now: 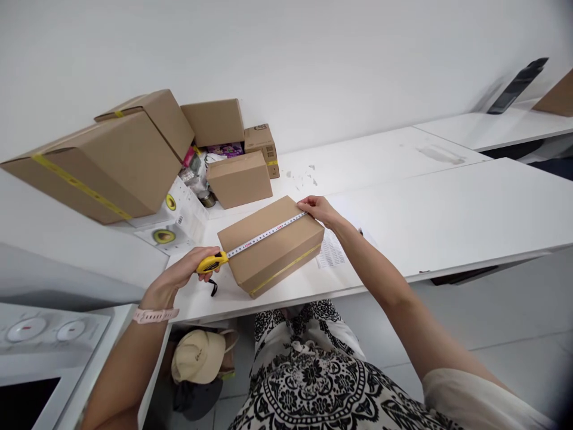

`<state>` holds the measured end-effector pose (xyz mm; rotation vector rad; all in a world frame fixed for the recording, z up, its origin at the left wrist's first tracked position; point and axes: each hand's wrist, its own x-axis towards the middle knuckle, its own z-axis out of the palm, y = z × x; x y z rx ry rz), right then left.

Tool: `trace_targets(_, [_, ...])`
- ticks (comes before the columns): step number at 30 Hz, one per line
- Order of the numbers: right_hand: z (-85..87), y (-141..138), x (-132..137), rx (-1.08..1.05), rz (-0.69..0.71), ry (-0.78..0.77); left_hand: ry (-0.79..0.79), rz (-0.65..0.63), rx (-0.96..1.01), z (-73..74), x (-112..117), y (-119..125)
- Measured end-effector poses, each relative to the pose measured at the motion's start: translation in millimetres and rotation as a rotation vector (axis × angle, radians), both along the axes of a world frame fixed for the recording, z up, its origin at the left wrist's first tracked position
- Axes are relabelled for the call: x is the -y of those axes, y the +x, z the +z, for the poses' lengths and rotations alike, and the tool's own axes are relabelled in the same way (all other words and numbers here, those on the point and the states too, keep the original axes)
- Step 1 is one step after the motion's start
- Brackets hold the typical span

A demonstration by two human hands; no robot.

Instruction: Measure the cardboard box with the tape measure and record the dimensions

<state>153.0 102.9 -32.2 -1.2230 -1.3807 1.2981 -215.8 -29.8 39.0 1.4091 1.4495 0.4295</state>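
A closed cardboard box [273, 251] with yellow tape along its front side lies on the white table [447, 209]. A white measuring tape [264, 235] is stretched across the box's top from left to right. My left hand [185, 272] is closed round the tape's yellow case [211, 262] just left of the box. My right hand [317, 209] pinches the tape's free end against the box's far right corner.
Several cardboard boxes [111, 161] and packaged goods [179, 215] are piled at the table's back left. A printed paper sheet [331, 251] lies right of the box. A beige cap [201, 355] rests under the table. A white appliance [40, 340] is at lower left.
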Motion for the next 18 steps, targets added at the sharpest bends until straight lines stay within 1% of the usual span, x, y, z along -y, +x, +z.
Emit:
trace_targets(2, [-5.0, -3, -2, -0.005, -0.009, 0.012, -0.007, 0.047, -0.003, -0.1, 5, 4])
trace_targets(4, [-8.7, -5, -5, -0.001, -0.003, 0.032, -0.001, 0.06, -0.019, 1.1, 11, 8])
trace_targets(7, [-9.2, -7, -13, 0.012, 0.061, 0.063, 0.005, 0.048, -0.026, 3.0, 16, 13])
trace_targets(10, [-6.1, -8, -26, 0.024, 0.127, 0.075, -0.006, 0.057, 0.006, 1.5, 16, 16])
trace_targets(12, [-5.0, -7, -37, 0.038, 0.197, 0.082, -0.002, 0.067, 0.021, -1.1, 15, 16])
trace_targets(14, [-6.4, -5, -46, 0.058, 0.307, 0.107, 0.003, 0.074, 0.029, -3.9, 14, 16])
trace_targets(17, [-13.6, -4, -55, 0.025, 0.5, 0.138, 0.003, 0.073, 0.042, -5.8, 13, 15])
trace_targets(18, [-16.7, -4, -56, -0.004, 0.542, 0.138, 0.005, 0.069, 0.043, -5.5, 12, 14])
